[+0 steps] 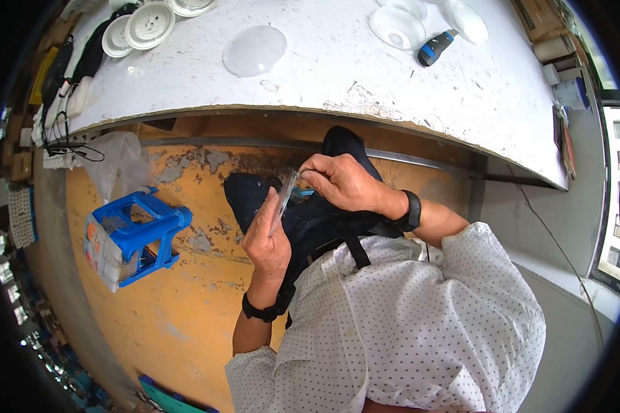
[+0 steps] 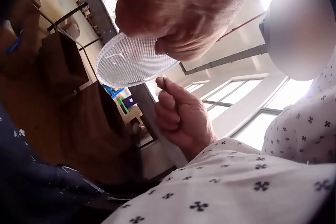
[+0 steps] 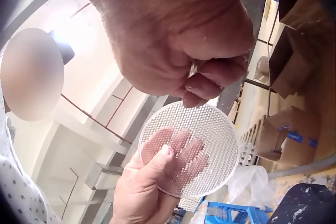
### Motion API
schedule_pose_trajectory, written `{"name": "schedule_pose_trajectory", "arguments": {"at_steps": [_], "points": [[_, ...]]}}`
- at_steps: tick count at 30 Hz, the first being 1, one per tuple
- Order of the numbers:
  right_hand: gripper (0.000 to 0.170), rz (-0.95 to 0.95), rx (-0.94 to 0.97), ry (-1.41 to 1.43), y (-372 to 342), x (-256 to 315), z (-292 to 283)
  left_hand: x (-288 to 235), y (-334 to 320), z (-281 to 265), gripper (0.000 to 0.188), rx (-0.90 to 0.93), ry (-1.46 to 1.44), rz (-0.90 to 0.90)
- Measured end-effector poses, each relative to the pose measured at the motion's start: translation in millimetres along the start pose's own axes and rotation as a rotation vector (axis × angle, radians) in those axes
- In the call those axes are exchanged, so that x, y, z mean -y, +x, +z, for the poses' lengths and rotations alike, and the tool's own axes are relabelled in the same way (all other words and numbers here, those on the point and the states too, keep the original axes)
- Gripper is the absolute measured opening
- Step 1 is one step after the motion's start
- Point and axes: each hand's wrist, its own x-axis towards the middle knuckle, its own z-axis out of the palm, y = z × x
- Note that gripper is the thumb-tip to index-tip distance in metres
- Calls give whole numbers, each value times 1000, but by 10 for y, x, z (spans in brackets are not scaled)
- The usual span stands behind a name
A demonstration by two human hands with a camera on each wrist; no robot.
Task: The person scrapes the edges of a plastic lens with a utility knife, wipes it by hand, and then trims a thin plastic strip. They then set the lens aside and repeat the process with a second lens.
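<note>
My left hand [image 1: 267, 237] holds a clear round plastic disc [image 3: 210, 140] by its edge, thumb on the near face and fingers spread behind it. The disc has a fine honeycomb-like texture and a smooth rim; in the head view it appears nearly edge-on, above the lap. Close beside the rim, my right hand [image 1: 344, 182] has its fingers curled, thumb against the forefinger. Between those fingers shows a small, thin, shiny piece [image 3: 194, 67], mostly hidden by the hand; I cannot tell what it is.
On the white worktable [image 1: 310, 76] lie a flat translucent disc [image 1: 255, 51], white round housings [image 1: 149, 25], more clear covers [image 1: 397, 27] and a blue-and-black utility knife [image 1: 437, 48]. A blue plastic stool [image 1: 141, 230] and a clear plastic bag [image 1: 117, 162] are at the left.
</note>
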Motion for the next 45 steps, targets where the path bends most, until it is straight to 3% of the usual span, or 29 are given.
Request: {"name": "schedule_pose_trajectory", "arguments": {"at_steps": [8,18,22,27,30,36,40,41,45], "points": [[14,-123,-49,-120,-104,-173,127,-12,-52,10,22,36,107,68],[11,-176,12,-167,-190,-31,220,18,-121,89,24,69,144,4],[13,-118,65,-34,-124,-26,172,18,-142,88,23,85,135,-66],[13,-173,-31,-190,-139,-128,278,17,-135,87,23,93,171,-72],[12,-224,34,-294,-202,-77,307,-26,-108,88,23,140,179,-111],[12,-167,39,-195,-141,-75,226,-44,-21,100,21,197,181,-191],[14,42,24,-73,-93,38,118,-63,20,65,21,162,195,-162],[18,-31,-6,-42,-86,-59,168,-70,40,55,21,171,191,-160],[20,-35,0,-83,-12,-156,200,-141,79,49,22,200,197,-141]]}}
